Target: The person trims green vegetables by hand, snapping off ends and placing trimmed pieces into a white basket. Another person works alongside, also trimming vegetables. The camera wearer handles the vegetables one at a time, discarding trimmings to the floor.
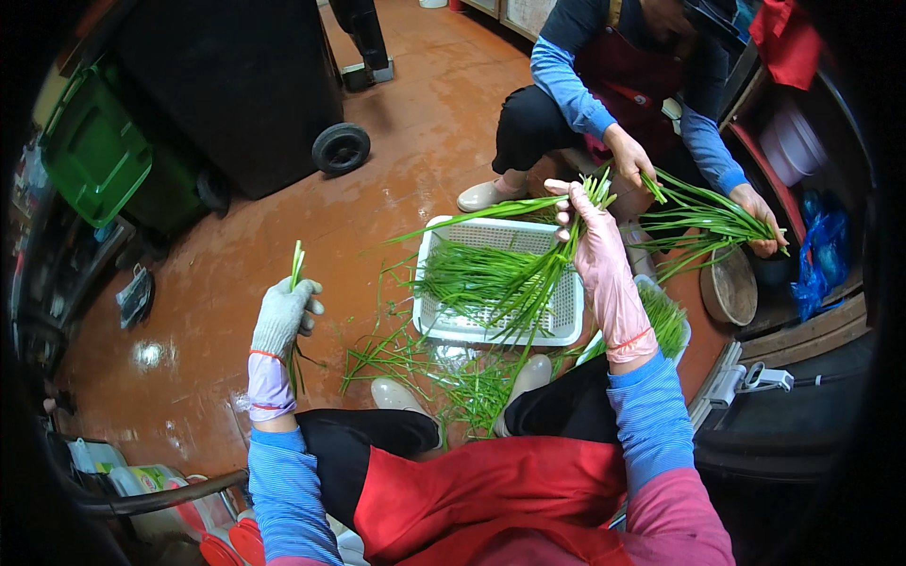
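My left hand [285, 311], in a grey knit glove over a lilac one, holds a few green stalks [297, 263] upright, their pale ends up. My right hand [594, 237], in a pink rubber glove, grips a larger bunch of long green stalks [548, 283] at its pale ends; the leaves hang over a white perforated plastic basket [499, 338]. More greens [474, 274] lie inside the basket. Loose leaves [481, 389] are scattered on the floor between my shoes. Beside my right forearm, a white container [685, 339] holds further greens [660, 315], partly hidden by my arm.
Opposite me a crouching co-worker [623, 78] holds long greens [715, 216] in both hands. A round bowl [729, 286] and a blue plastic bag [821, 255] are at the right. Wheeled bins, one green [106, 156], stand upper left. Plastic containers [148, 481] sit lower left on the wet-looking floor.
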Tool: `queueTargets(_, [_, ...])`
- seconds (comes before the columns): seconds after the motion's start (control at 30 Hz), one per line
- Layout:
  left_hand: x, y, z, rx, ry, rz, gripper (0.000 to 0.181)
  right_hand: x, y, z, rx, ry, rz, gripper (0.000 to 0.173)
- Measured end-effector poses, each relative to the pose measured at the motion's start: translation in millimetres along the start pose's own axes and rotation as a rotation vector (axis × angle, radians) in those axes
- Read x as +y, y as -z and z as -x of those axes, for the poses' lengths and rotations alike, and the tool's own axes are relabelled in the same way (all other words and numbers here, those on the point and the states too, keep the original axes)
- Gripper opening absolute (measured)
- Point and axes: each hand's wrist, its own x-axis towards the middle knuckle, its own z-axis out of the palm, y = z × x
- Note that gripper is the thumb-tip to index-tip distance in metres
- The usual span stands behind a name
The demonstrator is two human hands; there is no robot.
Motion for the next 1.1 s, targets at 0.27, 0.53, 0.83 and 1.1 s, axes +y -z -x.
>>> queueTargets(0.27, [3.8,0.1,6.3,0.005,-0.115,0.196,0.027,-1.0,12.7,-6.9,-0.155,0.04,-0.133,0.034])
queueTargets(0.53, [5.0,0.4,10.0,-0.147,-0.245,0.47,0.035,-1.7,10.1,-8.1,-0.247,0.056,-0.119,0.032])
queueTargets(0.83, [15.0,-27.9,16.3,-0.63,-0.142,0.752,0.035,11.2,-35.8,16.3,-0.295,0.006,0.369,0.037])
queueTargets(1.1, [26.5,-85.5,40.0,-0.576,-0.115,0.192,0.026,47.7,-94.3,57.0,-0.352,-0.335,0.523,0.023])
